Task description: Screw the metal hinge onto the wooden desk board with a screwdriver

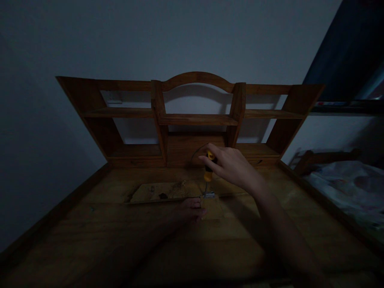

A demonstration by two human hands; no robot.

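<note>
My right hand [228, 164] is wrapped round the yellow-and-black handle of a screwdriver [208, 175]. Its shaft points down, and the tip meets a small metal hinge [210, 195]. The hinge lies along the far edge of a small wooden board [212, 208] on the desktop. Just left of the hinge, my left hand [191, 210] has its fingers curled against the left edge of that board. Dim light hides the exact contact of the fingertips and the screw under the tip.
A wooden desk [120, 236] fills the foreground. Left of the hinge, a rough, stained recess [162, 192] shows in its top. Behind stands a wooden shelf unit [198, 119] against the wall. Plastic-covered things [348, 188] lie to the right, beyond the desk edge.
</note>
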